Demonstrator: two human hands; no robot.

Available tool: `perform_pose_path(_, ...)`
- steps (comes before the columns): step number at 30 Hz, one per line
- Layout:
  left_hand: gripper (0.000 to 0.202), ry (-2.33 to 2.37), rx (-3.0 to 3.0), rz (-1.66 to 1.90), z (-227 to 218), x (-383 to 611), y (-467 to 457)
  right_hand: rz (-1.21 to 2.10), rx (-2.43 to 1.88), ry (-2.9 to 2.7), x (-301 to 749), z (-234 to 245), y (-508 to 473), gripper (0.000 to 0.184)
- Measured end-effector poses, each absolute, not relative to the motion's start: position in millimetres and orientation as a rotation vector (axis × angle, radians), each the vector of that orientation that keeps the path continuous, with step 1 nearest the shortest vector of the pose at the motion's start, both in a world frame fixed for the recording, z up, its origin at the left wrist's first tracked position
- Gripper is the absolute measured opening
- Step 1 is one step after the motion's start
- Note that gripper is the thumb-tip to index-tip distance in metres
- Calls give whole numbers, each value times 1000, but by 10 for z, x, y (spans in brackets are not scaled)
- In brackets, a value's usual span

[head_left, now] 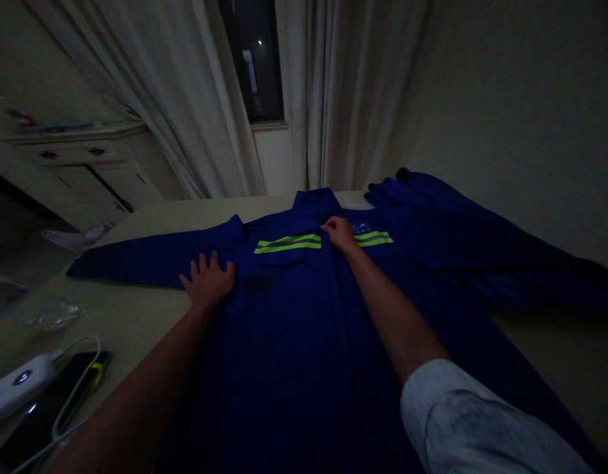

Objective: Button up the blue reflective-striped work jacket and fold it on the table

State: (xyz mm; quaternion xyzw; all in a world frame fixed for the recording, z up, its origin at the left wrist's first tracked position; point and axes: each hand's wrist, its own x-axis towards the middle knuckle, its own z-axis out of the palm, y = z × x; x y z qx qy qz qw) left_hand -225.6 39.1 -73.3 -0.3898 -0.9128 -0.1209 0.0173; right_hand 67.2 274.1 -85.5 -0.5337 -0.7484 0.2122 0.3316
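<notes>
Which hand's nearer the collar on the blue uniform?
Right. The right hand rests on the uniform just below the collar; the left hand lies farther off, lower down and out to the side.

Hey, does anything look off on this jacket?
Yes, a dark patch, possibly a stain, shows on the blue work jacket beside the left hand, below the reflective stripe. It breaks the even fabric, though the dim light makes it hard to be sure.

A home room with long curtains (324,92) and a drawer cabinet (77,155)
</notes>
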Motion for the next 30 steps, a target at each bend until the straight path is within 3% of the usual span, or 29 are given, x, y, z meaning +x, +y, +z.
perform_pose_path(13,78,-2862,-1151,-334,-763,-2283,403,477,-1515,-1827,1070,-938,2868,7)
perform_pose_path(18,76,-2855,-1147,-340,-736,-2258,400,202,-1380,-2073,928,-895,2738,34)
perform_pose_path(21,75,-2851,-1149,-338,-718,-2242,396,186,-1350,-2316,796,-854,2637,30)
perform_pose_path(25,75,-2840,-1160,-347,-715,-2240,395,160,-1453,-2394,718,-825,2547,43)
perform_pose_path(30,74,-2830,-1157,-358,-745,-2263,403,172,-1443,-2387,730,-818,2541,36)
